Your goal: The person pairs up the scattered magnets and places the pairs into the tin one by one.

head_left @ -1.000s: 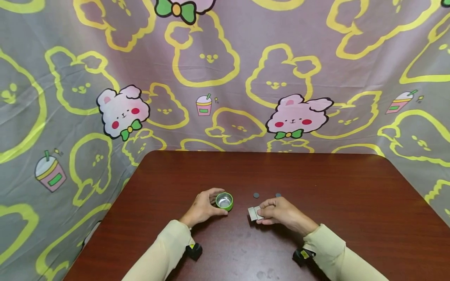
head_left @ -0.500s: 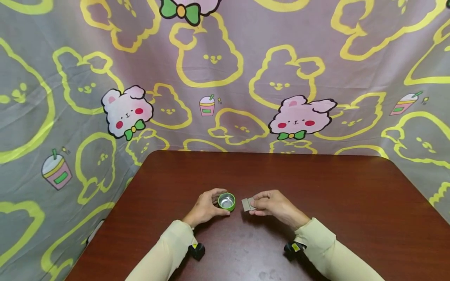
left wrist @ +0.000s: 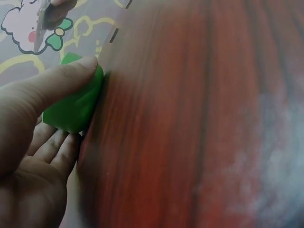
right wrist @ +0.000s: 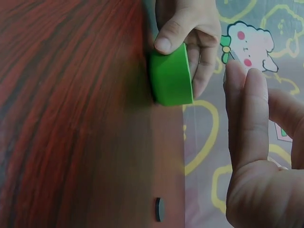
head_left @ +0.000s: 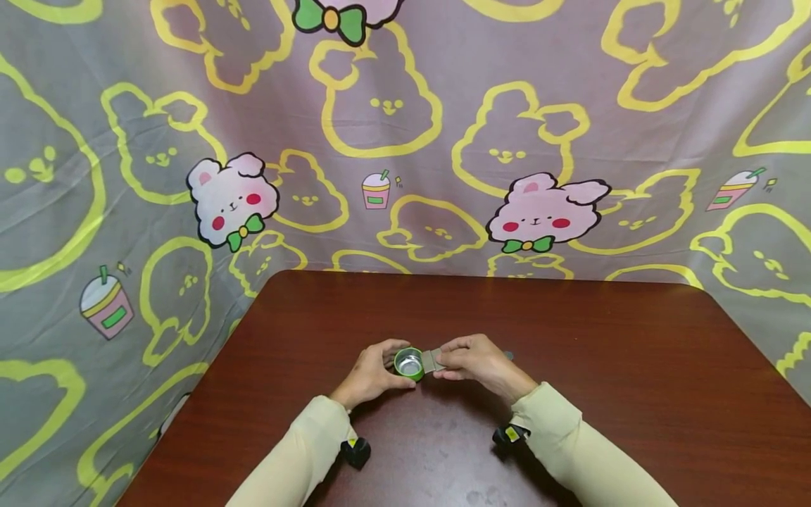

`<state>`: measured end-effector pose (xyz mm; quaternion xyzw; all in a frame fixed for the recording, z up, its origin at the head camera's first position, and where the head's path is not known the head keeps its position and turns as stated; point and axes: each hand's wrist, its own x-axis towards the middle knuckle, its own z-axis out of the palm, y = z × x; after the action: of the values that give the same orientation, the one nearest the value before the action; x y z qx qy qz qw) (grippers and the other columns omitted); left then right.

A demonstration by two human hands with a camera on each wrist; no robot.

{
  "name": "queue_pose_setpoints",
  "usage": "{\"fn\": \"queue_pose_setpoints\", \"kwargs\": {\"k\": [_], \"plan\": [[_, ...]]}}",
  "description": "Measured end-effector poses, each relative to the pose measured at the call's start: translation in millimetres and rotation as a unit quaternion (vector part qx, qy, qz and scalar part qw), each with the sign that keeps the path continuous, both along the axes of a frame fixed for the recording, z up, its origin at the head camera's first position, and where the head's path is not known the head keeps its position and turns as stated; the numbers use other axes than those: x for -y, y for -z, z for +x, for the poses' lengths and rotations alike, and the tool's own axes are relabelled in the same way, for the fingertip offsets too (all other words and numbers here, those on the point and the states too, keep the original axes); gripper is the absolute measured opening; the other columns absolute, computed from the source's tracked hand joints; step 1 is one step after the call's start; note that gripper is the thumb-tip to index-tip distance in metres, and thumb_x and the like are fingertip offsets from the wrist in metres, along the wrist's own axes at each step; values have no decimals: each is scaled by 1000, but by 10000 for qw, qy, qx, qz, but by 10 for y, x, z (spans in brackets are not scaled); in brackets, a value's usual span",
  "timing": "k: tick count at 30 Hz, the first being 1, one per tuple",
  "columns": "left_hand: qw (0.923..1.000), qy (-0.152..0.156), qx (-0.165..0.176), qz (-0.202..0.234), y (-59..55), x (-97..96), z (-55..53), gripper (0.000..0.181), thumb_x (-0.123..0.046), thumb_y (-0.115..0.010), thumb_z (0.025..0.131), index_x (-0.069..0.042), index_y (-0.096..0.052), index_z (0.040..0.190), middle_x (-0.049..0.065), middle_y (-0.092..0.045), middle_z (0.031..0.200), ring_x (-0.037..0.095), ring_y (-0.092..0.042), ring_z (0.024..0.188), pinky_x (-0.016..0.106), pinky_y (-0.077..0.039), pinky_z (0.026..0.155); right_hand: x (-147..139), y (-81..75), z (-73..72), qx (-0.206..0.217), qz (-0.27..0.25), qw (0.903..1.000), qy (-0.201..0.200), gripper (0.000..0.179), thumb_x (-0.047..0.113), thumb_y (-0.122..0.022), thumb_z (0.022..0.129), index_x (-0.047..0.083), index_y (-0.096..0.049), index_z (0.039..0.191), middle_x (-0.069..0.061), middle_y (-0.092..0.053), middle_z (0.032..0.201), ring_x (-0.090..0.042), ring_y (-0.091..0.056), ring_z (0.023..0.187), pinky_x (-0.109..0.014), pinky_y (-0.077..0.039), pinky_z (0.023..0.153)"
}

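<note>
My left hand [head_left: 369,373] grips a small round green cup [head_left: 409,364] with a silvery inside, standing upright on the table. In the left wrist view the thumb lies along the cup's green wall [left wrist: 78,107] and fingers are on its far side. My right hand [head_left: 476,360] pinches a flat grey piece [head_left: 431,360] with a line across it, held just right of the cup's rim. Whether the piece touches the rim cannot be told. Fingers mostly hide it in the right wrist view. One dark disc [head_left: 509,355] partly shows behind the right hand.
A dark reddish-brown table [head_left: 570,331] lies under both hands. In the left wrist view two thin dark discs rest on it, one of them this disc [left wrist: 114,35]. A patterned cloth [head_left: 431,141] hangs behind and at the sides.
My right hand has carried the flat grey piece leftward and slightly away from me, up beside the cup. The left hand keeps its hold on the cup; the head view has shifted slightly.
</note>
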<state>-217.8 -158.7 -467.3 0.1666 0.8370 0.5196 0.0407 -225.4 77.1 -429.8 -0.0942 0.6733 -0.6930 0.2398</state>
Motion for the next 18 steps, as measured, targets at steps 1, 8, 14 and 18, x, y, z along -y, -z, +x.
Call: {"fn": "queue_pose_setpoints", "kwargs": {"k": [1,8,14,18], "plan": [[10000,-1,-3,-1,1,-2,0,69,-2,-91,69,3,-60,130,18,-65,125,30,-64,114,36,-53,94,17,3,-4,3,0,10000,18,33,-3,-62,93,-23,-54,118,-15,-70,91,-19,-73,78,-25,-59,73],[10000,-54,-26,-42,1,0,-3,67,-3,-91,69,2,-61,129,17,-65,125,29,-65,112,35,-54,93,109,39,-27,17,-27,10000,-32,30,-5,-61,93,-24,-56,116,-13,-70,89,-18,-72,76,-23,-59,71],[10000,-25,-39,-66,3,4,-11,67,-2,-91,70,2,-61,129,17,-65,126,29,-65,113,34,-53,93,147,70,-45,16,-3,10000,-71,29,-4,-62,93,-23,-58,114,-12,-70,87,-19,-72,78,-25,-59,73],[10000,13,-27,-26,8,9,-12,66,-2,-90,70,2,-61,129,17,-65,125,29,-65,113,34,-53,93,176,82,-53,62,-31,9999,-97,29,-5,-63,93,-23,-58,114,-11,-70,87,-20,-72,78,-26,-59,74]]}}
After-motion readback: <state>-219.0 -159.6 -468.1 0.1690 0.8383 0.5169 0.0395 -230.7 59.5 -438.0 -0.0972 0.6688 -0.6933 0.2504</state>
